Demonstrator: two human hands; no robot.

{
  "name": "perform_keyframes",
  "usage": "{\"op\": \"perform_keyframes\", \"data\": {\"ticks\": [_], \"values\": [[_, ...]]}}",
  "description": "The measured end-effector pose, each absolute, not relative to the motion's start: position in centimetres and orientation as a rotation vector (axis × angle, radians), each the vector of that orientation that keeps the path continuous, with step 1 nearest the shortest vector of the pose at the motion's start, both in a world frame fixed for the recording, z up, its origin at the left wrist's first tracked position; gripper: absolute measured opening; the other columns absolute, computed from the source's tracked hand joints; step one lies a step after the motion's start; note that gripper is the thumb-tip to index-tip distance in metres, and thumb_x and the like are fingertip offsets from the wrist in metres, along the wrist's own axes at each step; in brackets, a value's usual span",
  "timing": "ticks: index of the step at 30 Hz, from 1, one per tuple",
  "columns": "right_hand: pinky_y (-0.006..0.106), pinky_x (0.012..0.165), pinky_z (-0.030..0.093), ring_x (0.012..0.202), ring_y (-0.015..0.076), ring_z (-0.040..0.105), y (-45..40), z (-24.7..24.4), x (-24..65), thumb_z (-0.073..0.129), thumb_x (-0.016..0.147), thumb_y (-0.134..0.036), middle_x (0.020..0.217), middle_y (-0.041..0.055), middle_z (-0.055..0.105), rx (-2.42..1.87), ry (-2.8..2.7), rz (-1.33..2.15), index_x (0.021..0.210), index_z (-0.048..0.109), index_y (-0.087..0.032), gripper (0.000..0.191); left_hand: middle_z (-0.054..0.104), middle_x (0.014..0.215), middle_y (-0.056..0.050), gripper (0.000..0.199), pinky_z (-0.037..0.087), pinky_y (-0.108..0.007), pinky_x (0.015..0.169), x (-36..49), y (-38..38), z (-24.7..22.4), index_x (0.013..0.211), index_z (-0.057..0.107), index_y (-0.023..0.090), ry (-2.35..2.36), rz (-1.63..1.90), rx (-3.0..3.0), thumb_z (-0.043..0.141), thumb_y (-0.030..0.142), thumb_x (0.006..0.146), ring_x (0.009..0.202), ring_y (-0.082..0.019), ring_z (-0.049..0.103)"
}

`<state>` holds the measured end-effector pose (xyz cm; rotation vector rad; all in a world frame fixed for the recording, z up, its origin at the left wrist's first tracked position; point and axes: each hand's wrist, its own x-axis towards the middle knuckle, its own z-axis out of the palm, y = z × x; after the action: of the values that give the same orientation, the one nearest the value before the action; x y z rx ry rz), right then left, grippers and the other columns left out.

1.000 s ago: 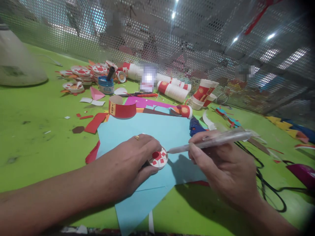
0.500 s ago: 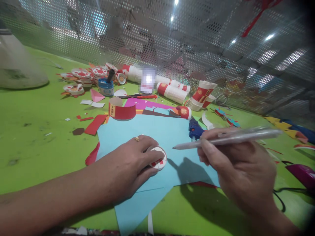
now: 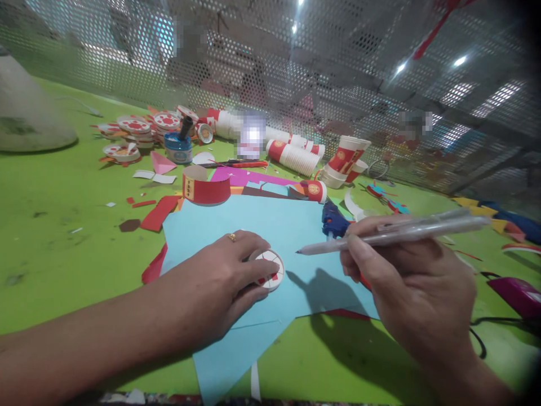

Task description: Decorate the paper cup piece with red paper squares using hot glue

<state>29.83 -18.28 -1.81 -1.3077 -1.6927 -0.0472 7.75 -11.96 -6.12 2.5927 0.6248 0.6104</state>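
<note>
My left hand (image 3: 228, 276) is closed round a small white disc (image 3: 275, 272) with red patches and dark lines, which looks like a cut paper-cup base. It presses the disc onto light-blue paper (image 3: 249, 223); the fingers cover part of the disc. My right hand (image 3: 401, 282) grips a clear-barrelled pen (image 3: 325, 247), its tip pointing left above the paper, apart from the disc. Just behind the right hand lies a blue glue gun (image 3: 333, 220), partly hidden by that hand. Beyond the paper's far edge stands a red paper ring (image 3: 207, 189).
Stacked paper cups (image 3: 293, 158) lie at the back, with upright cups (image 3: 344, 160) beside them. Several red-and-white cup crafts (image 3: 135, 127), a blue jar (image 3: 178, 149) and red-handled scissors (image 3: 245, 164) sit behind. A purple object with a cord (image 3: 515, 296) rests at right.
Both hands keep their grips, the pen tip staying just right of the disc. The whole view has shifted slightly, with the table things appearing a little further left.
</note>
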Motion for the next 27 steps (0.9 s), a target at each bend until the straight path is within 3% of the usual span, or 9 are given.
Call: {"op": "perform_keyframes", "data": {"ticks": [12, 16, 22, 27], "values": [[0.025, 0.053, 0.052, 0.06, 0.0111, 0.059, -18.22, -1.86, 29.8, 0.061, 0.084, -0.013, 0.078, 0.0001, 0.063, -1.325, -1.662, -0.049, 0.064, 0.06, -0.024, 0.024, 0.058, 0.122, -0.008, 0.023, 0.042, -0.04, 0.096, 7.53, -11.86, -6.38, 0.12, 0.056, 0.024, 0.626, 0.635, 2.581, 0.048, 0.025, 0.099, 0.113, -0.023, 0.052], [0.024, 0.05, 0.051, 0.058, 0.0105, 0.06, -18.3, -1.73, 29.75, 0.061, 0.086, -0.015, 0.075, -0.0011, 0.062, -1.313, -1.677, 0.004, 0.064, 0.06, -0.024, 0.024, 0.057, 0.122, -0.009, 0.03, 0.045, -0.04, 0.09, 7.23, -12.22, -6.55, 0.125, 0.046, 0.022, 0.745, 0.584, 2.519, 0.052, 0.027, 0.096, 0.107, -0.024, 0.054], [0.025, 0.05, 0.052, 0.059, 0.0122, 0.061, -18.28, -1.61, 29.61, 0.06, 0.084, -0.011, 0.074, 0.0007, 0.062, -1.307, -1.674, 0.0, 0.065, 0.061, -0.023, 0.022, 0.058, 0.118, -0.009, 0.031, 0.046, -0.039, 0.086, 7.19, -12.25, -6.5, 0.124, 0.045, 0.023, 0.811, 0.543, 2.5, 0.053, 0.029, 0.095, 0.101, -0.024, 0.056], [0.028, 0.049, 0.047, 0.063, 0.016, 0.061, -18.09, -2.06, 29.65, 0.06, 0.084, -0.016, 0.074, 0.0022, 0.062, -1.308, -1.62, 0.081, 0.08, 0.065, -0.022, 0.009, 0.058, 0.117, -0.009, 0.027, 0.045, -0.04, 0.087, 7.27, -12.14, -6.41, 0.121, 0.046, 0.022, 0.785, 0.54, 2.507, 0.051, 0.029, 0.096, 0.102, -0.024, 0.055]]}}
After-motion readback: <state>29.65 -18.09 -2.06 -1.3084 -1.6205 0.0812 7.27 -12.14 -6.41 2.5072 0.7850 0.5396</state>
